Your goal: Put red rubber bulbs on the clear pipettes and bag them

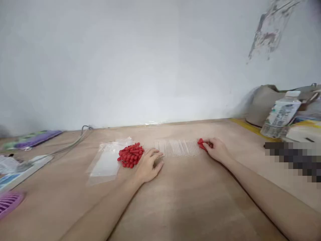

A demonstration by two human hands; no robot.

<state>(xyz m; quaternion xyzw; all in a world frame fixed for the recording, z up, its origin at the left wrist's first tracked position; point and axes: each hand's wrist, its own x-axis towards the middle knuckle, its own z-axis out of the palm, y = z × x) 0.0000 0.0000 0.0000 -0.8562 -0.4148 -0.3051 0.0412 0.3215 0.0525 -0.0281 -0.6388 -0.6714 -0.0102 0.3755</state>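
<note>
A row of thin clear tubes [184, 148] lies side by side across the middle of the table. My left hand [148, 166] rests palm down at the row's left end, fingers spread and tips touching the tubes. Just left of it sits a pile of small red bulb-shaped pieces [130, 155], rubbery in look. At the right end of the row, my right hand [216, 149] is closed, pinching a few more red pieces [201, 143] between thumb and fingers. Whether these touch the last tubes cannot be made out.
Clear plastic bags [105, 164] lie left of the pile. Grey cables [75, 142] run to a white strip [37, 167] farther left, near purple items [40, 138]. A plastic bottle [282, 113] and a grey bag [262, 103] stand at the right. A white wall [150, 67] bounds the table behind.
</note>
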